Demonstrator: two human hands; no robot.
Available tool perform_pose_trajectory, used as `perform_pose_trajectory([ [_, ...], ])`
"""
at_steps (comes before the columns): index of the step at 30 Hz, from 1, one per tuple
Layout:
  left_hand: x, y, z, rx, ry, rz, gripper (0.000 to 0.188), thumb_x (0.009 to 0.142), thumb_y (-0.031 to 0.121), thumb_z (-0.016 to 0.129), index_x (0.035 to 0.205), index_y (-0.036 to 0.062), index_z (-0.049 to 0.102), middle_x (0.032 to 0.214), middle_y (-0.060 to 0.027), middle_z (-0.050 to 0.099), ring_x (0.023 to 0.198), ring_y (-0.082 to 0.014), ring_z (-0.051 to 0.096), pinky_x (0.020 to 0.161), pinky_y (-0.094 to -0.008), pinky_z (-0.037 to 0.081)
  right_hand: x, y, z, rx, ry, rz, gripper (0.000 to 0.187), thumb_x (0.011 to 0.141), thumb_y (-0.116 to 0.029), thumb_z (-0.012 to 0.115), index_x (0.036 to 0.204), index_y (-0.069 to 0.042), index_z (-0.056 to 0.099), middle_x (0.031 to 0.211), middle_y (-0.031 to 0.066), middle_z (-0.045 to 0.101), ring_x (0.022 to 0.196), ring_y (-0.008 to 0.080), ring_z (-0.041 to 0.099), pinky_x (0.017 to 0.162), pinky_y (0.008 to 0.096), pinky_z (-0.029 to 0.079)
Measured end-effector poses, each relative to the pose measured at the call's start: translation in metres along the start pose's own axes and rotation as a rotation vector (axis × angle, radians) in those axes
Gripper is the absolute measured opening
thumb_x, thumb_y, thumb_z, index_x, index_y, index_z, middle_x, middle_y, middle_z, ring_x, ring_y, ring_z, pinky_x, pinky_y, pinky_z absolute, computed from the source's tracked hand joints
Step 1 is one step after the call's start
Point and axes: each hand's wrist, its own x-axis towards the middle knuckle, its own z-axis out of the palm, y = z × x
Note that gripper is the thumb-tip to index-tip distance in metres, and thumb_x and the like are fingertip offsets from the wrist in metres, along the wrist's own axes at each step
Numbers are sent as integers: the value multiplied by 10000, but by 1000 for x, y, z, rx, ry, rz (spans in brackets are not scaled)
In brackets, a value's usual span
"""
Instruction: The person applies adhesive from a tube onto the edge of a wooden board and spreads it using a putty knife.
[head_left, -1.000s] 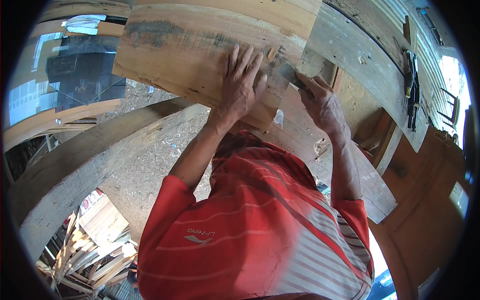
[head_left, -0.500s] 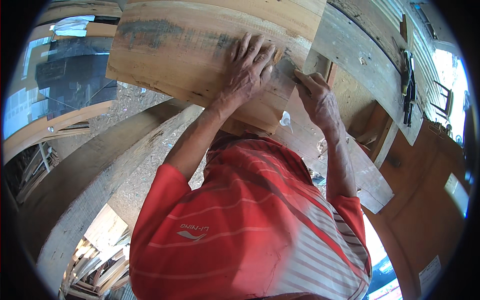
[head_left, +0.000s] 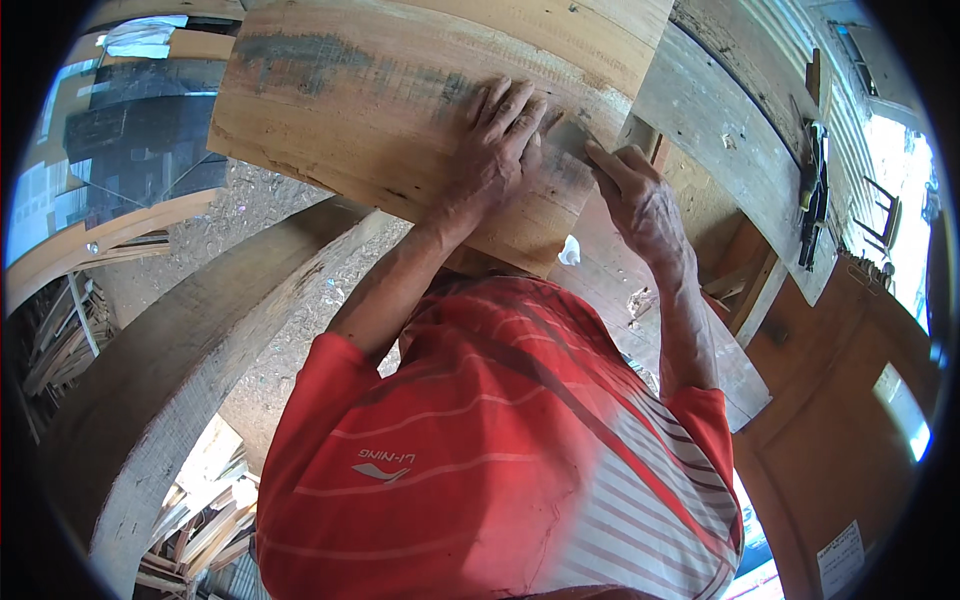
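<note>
- the board (head_left: 330, 130), wide and pale brown with a dark stain (head_left: 300, 60) toward its far left, lies across the far middle of the scene, in front of the person.
- the left hand (head_left: 500, 145) rests palm down on the board, toward its right side, fingers a little spread and gripping nothing.
- the right hand (head_left: 635, 195) is at the board's right edge, fingers closed around one end of the scraper (head_left: 571, 139), a flat grey blade.
- the scraper's tip is over the board, between the two hands, which are apart; how firmly it presses, i cannot tell.
- the worktop (head_left: 710, 110), of grey planks, runs past the board on the right.
- dark tools (head_left: 815, 190) lie together at the far right of the worktop.
- a white scrap (head_left: 570, 250) is just beside the board's near right corner.
- on the left, a thick beam (head_left: 200, 300) spans littered ground (head_left: 290, 265).
- offcuts (head_left: 210, 515) are heaped at the near left.
- a brown panel (head_left: 830, 370) stands on the near right.
</note>
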Motion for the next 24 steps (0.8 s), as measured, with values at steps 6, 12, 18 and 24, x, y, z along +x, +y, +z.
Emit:
perform_pose_trajectory([
  [6, 1, 1, 1, -22, 28, -11, 379, 881, 80, 614, 1234, -18, 711, 1376, -203, 631, 1328, -430, 538, 1165, -528, 382, 2, -1, -2, -19, -39, 7, 310, 971, -151, 690, 1280, -132, 714, 954, 145, 653, 855, 371, 690, 757, 466, 550],
  [12, -1, -2, 2, -18, 30, -12, 384, 880, 79, 615, 1239, -19, 707, 1383, -200, 624, 1329, -428, 537, 1171, -525, 381, -2, 0, -9, 7, -20, 3, 311, 967, -131, 694, 1277, -128, 720, 945, 134, 655, 825, 348, 685, 750, 449, 551],
  [18, 0, 3, 0, 21, -22, -5, 395, 899, 115, 625, 1269, -4, 697, 1428, -192, 594, 1358, -426, 512, 1180, -531, 370, -16, 22, -9, 51, -46, 19, 311, 961, -113, 698, 1271, -127, 726, 963, 131, 664, 838, 332, 690, 762, 435, 548],
  [24, -4, 2, -3, 66, -125, 38, 463, 920, 183, 621, 1365, 66, 668, 1507, -185, 539, 1415, -451, 444, 1192, -576, 333, 6, 22, 0, 14, -36, -56, 320, 957, -108, 700, 1273, -142, 729, 968, 125, 663, 849, 337, 690, 760, 445, 545],
])
